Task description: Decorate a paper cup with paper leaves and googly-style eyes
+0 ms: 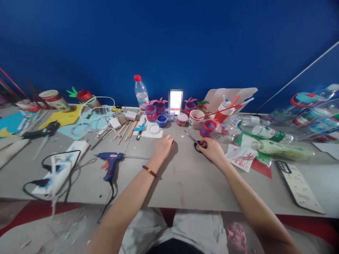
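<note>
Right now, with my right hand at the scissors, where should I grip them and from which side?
Probably by the black handles, coming from the near right. The scissors lie flat on the table with the blades pointing away from you, toward the far left, so that approach should keep fingers off the tip. Your right hand is on that side.

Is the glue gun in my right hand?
No, your right hand is on the scissors, while the glue gun lies on the table.
</note>
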`<state>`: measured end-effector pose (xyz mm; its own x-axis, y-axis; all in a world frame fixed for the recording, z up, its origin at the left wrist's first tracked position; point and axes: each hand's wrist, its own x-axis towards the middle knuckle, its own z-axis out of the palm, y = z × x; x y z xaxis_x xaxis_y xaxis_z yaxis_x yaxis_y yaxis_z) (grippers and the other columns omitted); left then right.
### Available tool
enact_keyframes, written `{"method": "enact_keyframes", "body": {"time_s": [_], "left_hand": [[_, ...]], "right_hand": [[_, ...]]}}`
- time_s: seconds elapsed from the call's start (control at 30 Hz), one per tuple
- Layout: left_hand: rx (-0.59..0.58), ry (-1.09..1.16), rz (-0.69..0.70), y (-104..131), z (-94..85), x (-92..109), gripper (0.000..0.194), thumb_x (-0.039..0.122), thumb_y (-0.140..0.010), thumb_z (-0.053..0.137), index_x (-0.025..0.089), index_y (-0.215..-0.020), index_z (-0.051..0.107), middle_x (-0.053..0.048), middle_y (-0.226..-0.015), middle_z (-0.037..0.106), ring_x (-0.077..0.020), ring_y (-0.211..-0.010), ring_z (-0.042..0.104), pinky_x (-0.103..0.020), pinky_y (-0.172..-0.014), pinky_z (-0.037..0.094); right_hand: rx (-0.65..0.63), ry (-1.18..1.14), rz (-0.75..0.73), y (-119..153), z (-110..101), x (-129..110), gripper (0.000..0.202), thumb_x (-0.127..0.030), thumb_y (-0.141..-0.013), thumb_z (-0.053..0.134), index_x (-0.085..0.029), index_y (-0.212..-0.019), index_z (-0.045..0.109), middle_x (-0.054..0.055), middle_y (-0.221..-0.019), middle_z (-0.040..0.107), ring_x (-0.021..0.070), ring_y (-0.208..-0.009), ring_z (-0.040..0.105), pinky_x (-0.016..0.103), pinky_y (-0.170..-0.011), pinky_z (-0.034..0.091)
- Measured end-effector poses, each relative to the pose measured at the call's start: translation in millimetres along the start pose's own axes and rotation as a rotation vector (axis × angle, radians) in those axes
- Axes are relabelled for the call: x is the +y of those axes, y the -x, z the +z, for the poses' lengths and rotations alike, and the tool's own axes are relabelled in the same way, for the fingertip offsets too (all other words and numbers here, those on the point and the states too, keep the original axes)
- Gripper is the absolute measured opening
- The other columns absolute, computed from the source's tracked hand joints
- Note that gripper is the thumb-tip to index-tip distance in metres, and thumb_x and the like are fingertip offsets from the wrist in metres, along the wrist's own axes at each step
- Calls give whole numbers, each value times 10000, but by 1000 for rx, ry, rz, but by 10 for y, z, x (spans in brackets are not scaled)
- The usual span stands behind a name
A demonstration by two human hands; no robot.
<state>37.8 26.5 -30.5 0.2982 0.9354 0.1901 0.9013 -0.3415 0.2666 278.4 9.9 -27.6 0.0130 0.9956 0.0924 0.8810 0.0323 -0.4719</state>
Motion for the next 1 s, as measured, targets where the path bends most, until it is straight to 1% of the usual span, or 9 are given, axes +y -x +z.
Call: {"method": "enact_keyframes", "body": {"time_s": [0.3,0.43,0.5,0.6,0.67,0.73,0.8,0.9,1.0], "left_hand": [[78,8,25,-9,55,-10,233,190,-921,418,173,-828,630,-85,-916,605,-187,-863,554,-300,-684,377],[115,70,-51,1,25,37,183,183,-890,449,176,-826,620,-77,-906,607,-182,-838,552,-294,-668,369],[118,120,-68,2,19,43,136,184,-872,480,180,-845,613,-66,-925,614,-176,-827,552,-288,-653,361],[66,205,-24,0,13,45,65,179,-839,539,179,-824,602,-49,-922,615,-154,-778,548,-274,-632,359],[62,224,-27,4,11,59,62,176,-834,545,173,-804,599,-52,-919,614,-150,-761,548,-271,-635,366],[115,210,-81,18,15,83,101,171,-852,510,172,-824,607,-64,-944,621,-165,-806,564,-280,-654,369],[140,198,-95,35,31,104,115,179,-858,503,182,-839,616,-60,-950,627,-173,-837,576,-282,-661,369],[138,189,-90,48,74,105,116,202,-859,511,197,-848,626,-47,-953,633,-173,-837,588,-281,-637,361],[150,191,-91,38,116,76,117,211,-860,516,203,-868,633,-47,-965,635,-173,-842,593,-282,-628,359]], "right_hand": [[34,11,-36,6,-66,-40,226,-413,-798,589,-188,-775,601,35,-744,614,168,-661,549,259,-585,351],[3,-81,-149,42,-50,-260,246,-415,-839,562,-187,-801,647,59,-770,653,179,-687,560,265,-608,365],[-89,-173,-288,72,42,-533,249,-415,-847,567,-189,-825,669,53,-769,663,174,-701,564,260,-631,378],[-250,-256,-451,121,314,-1166,271,-444,-831,604,-183,-820,678,43,-775,669,158,-716,567,249,-656,389],[-385,-263,-492,161,554,-1664,306,-481,-817,618,-182,-793,678,39,-773,674,155,-729,574,241,-655,396],[-554,-277,-499,210,786,-2124,343,-518,-807,616,-186,-740,672,26,-731,672,150,-700,584,232,-620,404],[-705,-319,-459,265,959,-2471,374,-536,-805,597,-191,-672,653,11,-655,656,144,-635,590,221,-555,402],[-891,-368,-351,330,1082,-2743,480,-541,-848,513,-177,-541,579,15,-497,595,130,-484,573,213,-478,416],[-944,-348,-242,348,1124,-2833,588,-647,-826,471,-173,-483,538,37,-458,585,130,-384,540,229,-411,430]]}}
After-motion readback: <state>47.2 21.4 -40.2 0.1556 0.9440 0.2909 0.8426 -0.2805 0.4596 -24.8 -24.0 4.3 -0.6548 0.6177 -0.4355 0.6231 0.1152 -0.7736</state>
